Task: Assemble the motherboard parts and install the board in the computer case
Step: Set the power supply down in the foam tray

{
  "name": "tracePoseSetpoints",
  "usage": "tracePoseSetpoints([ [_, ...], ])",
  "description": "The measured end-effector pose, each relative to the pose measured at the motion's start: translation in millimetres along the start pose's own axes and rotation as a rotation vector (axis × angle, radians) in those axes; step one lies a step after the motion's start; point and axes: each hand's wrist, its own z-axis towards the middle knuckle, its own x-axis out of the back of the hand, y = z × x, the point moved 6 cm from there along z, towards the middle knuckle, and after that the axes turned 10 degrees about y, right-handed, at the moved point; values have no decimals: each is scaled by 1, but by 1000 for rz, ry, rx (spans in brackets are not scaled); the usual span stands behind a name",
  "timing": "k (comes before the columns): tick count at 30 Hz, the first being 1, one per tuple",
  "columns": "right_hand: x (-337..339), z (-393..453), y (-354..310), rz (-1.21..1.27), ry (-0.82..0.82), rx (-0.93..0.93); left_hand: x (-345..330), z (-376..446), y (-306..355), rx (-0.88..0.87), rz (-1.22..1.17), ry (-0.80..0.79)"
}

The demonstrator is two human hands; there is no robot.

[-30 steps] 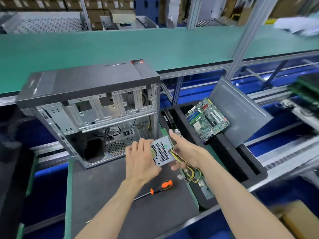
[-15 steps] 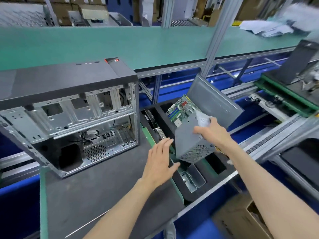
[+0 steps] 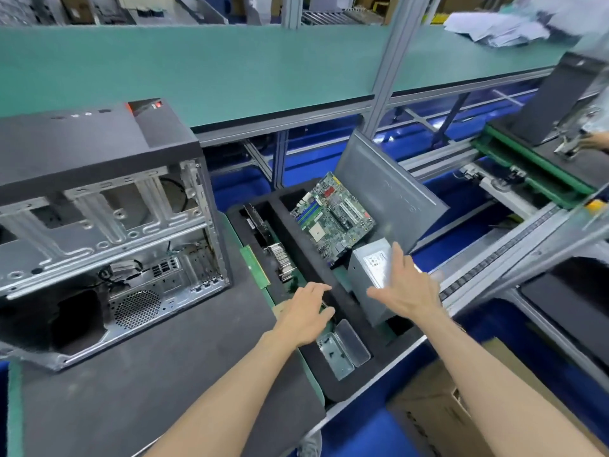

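- Computer case [image 3: 99,232] stands open-sided on the dark tabletop [image 3: 148,390], at the person's left.
- Black foam tray [image 3: 333,387] beside it holds the motherboard [image 3: 333,216], propped at a tilt in the far compartment.
- Grey power supply [image 3: 372,275] sits in the tray just below the board.
- Right hand [image 3: 405,291] rests on the supply, fingers spread straight.
- Left hand [image 3: 304,311] hovers over the tray, fingers relaxed, holding nothing.
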Motion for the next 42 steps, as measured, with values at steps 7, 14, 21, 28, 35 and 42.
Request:
tracePoseSetpoints([
  [7, -14, 18, 10, 9, 7, 72, -17, 29, -6, 69, 48, -43],
  [14, -20, 18, 11, -7, 17, 126, -27, 44, -11, 99, 54, -40],
  [21, -44, 20, 6, 12, -11, 131, -33, 48, -16, 115, 62, -34],
  [28, -86, 24, 6, 25, -96, 120, -31, 45, -29, 153, 76, -32],
  [35, -109, 25, 17, 69, -146, 101, -32, 48, -36, 172, 93, -51],
  [42, -109, 31, 13, -5, -198, 71, -32, 61, -31, 168, 110, -43],
])
